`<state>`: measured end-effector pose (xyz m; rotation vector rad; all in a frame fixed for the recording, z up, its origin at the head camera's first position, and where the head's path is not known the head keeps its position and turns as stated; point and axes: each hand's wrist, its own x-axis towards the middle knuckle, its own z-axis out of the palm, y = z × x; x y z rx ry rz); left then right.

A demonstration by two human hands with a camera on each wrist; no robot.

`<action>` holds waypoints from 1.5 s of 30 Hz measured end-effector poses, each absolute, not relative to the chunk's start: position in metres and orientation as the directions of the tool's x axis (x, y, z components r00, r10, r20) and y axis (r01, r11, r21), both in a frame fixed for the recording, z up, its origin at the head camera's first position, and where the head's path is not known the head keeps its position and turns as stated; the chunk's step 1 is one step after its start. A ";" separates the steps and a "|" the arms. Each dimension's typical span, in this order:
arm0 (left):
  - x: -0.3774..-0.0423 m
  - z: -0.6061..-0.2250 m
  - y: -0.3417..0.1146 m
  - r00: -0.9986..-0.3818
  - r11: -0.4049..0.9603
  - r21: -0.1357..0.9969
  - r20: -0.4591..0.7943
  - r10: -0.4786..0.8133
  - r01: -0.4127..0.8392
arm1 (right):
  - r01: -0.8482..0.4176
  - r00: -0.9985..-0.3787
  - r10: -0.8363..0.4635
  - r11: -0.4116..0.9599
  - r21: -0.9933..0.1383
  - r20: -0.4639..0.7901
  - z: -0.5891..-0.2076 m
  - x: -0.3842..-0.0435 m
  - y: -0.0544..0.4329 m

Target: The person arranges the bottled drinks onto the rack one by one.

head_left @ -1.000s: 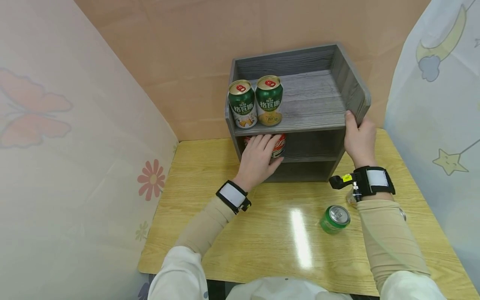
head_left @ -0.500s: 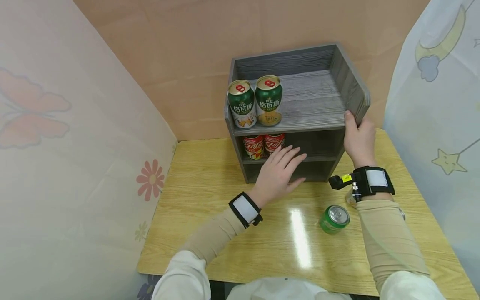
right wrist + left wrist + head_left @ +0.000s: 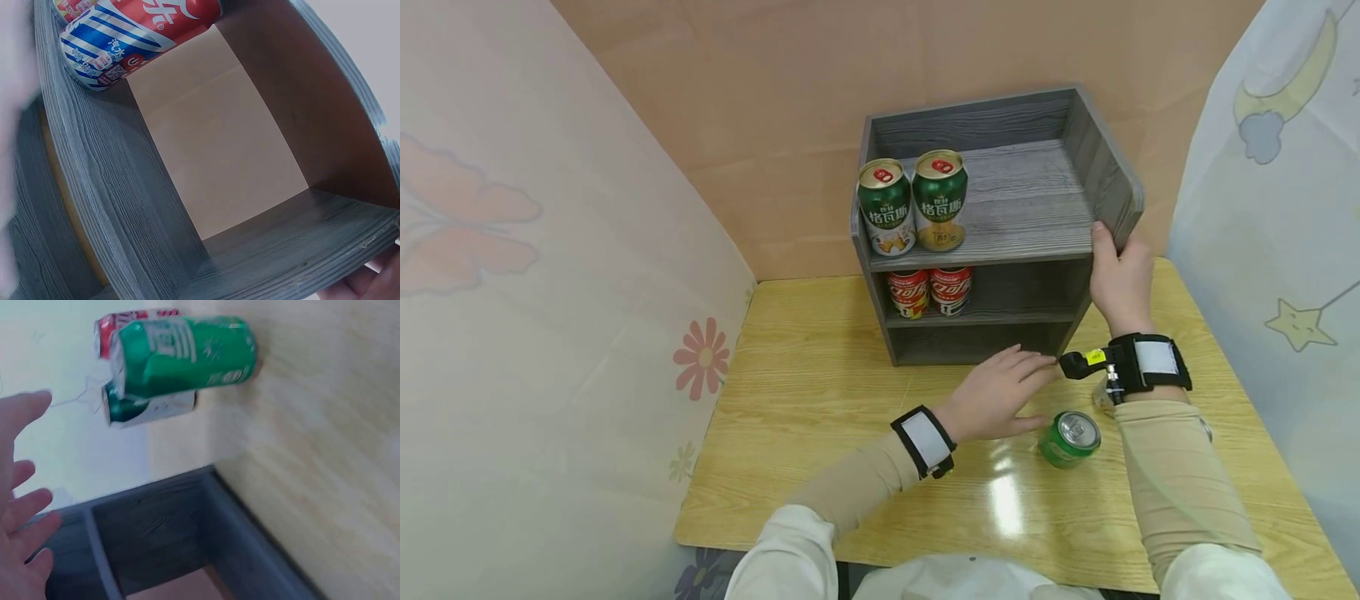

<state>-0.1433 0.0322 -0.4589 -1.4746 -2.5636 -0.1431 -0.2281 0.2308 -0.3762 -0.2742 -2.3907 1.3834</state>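
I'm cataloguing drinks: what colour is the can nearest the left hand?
The can is mostly green; the left wrist view shows it best.

Shiny metal green can, matt grey wood-grain shelf, glossy wood-look table (smooth, with a bright sheen), wrinkled cloth beige sleeves, creased paper-like tan backdrop

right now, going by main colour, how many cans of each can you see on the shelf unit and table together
Green cans: 4, two on the top level of the grey shelf unit and two on the table
Red cans: 3, two on the middle level and one on the table
Total: 7 cans visible
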 end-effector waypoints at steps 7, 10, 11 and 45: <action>-0.130 -0.482 0.050 -0.461 0.461 0.015 0.071 0.885 0.887 | -0.005 -0.915 0.346 0.509 -0.861 0.209 -0.378 -0.230 0.233; -0.124 -0.490 0.057 -0.468 0.467 0.024 0.023 0.884 0.884 | -0.001 -0.915 0.347 0.509 -0.861 0.207 -0.378 -0.230 0.233; -0.122 -0.491 0.059 -0.471 0.470 0.029 0.009 0.882 0.882 | 0.000 -0.916 0.346 0.507 -0.862 0.204 -0.378 -0.230 0.233; -0.107 -0.524 0.099 -0.552 0.554 0.068 -0.040 0.833 0.830 | -0.020 -0.933 0.303 0.490 -0.871 0.192 -0.373 -0.229 0.232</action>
